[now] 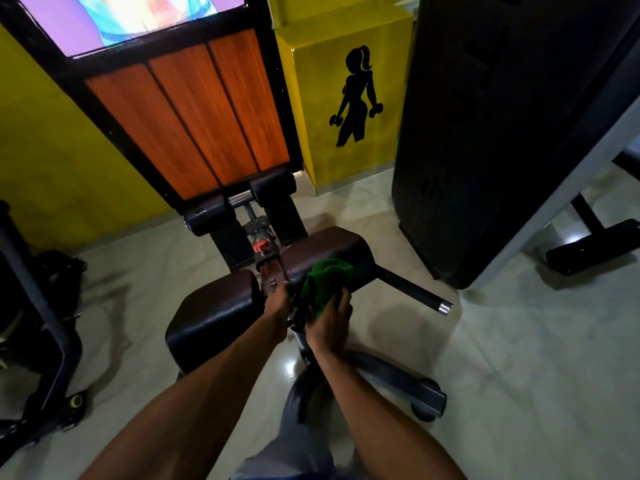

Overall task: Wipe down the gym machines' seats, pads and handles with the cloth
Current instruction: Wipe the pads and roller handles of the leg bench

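Note:
A green cloth point(327, 279) lies bunched against the near side of the right dark brown pad point(325, 249) of a low gym machine. My right hand point(330, 322) grips the cloth from below. My left hand point(278, 308) reaches into the gap between that pad and the left dark brown pad point(214, 315), its fingers on the machine's centre frame; the fingertips are hidden. A black handle bar point(414, 291) with a chrome end sticks out to the right of the right pad.
Two black roller pads point(207, 213) and a red knob point(260, 246) sit beyond the pads, under a wood-panelled wall frame point(194, 112). A tall black machine housing point(491, 133) stands right. Another machine's black frame point(45, 313) is left. The curved base point(398, 379) lies on pale tiles.

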Tool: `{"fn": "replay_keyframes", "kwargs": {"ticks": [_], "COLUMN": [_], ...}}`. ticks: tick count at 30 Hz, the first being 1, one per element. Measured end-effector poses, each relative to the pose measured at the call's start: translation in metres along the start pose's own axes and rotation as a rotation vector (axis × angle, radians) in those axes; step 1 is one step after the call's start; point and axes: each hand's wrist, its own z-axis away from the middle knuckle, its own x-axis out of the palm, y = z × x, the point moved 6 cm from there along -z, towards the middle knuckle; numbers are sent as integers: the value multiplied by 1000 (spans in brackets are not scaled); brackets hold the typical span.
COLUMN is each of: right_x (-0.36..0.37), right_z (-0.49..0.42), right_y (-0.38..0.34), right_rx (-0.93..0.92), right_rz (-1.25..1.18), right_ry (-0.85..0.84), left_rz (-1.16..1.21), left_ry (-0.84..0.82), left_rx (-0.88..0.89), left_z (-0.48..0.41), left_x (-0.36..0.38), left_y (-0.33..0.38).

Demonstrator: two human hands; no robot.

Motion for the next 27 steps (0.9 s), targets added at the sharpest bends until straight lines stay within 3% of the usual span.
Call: {"fn": "replay_keyframes", "kwargs": {"ticks": [7,10,12,16,18,20,24,27], "right_x": [-34,-44,-38,-6,-8,-18,-45,-21], "right_z": [-55,-74,-70,-45,-64,-89,-127,-116], "right_y": [15,16,8,-18,-20,-20,-23,-48], "right_rx": [205,166,-59,-698,-818,-786,-425,-466], "right_rz": [-38,10,83,260,378,443,290,262], "right_ry": [204,285,299,-4,-44,6,285,237], "left_rz": [65,145,197,309,363,353,370,405], "left_ry": [-48,-50,-67,-101,-112,-107,-115,-118], "left_rx": [-96,-154,-185,-290,-311,-311,-324,-332], "left_z": [-18,-34,-41,-55,-62,-69,-78,-80], "left_x": [12,13,16,20,17,13,12,13], "left_y": [8,5,4,-4,-7,-11,-13,-12]}}
